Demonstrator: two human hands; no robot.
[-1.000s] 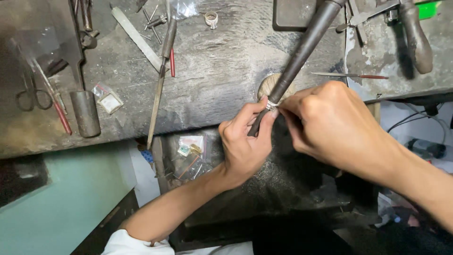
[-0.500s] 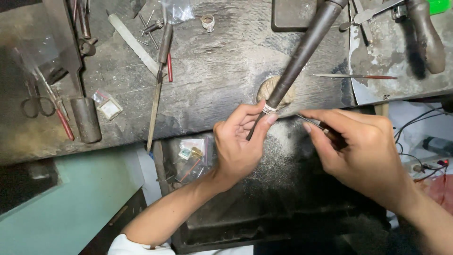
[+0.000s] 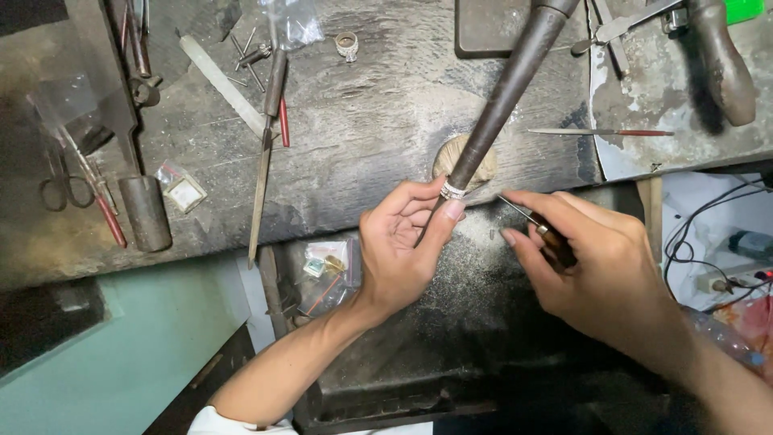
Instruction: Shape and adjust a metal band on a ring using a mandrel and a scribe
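Ring (image 3: 452, 191), right hand (image 3: 596, 266) farther off

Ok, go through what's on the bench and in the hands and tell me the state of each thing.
Mandrel: tilted, its narrow end in the left hand.
Ring: on the mandrel, pinched by the left fingertips.
Graver: gripped in the right hand, tip clear of the ring.
Spare ring: lying loose on the bench.
File: lying flat, untouched.
Scissors: lying flat; blades hard to tell.
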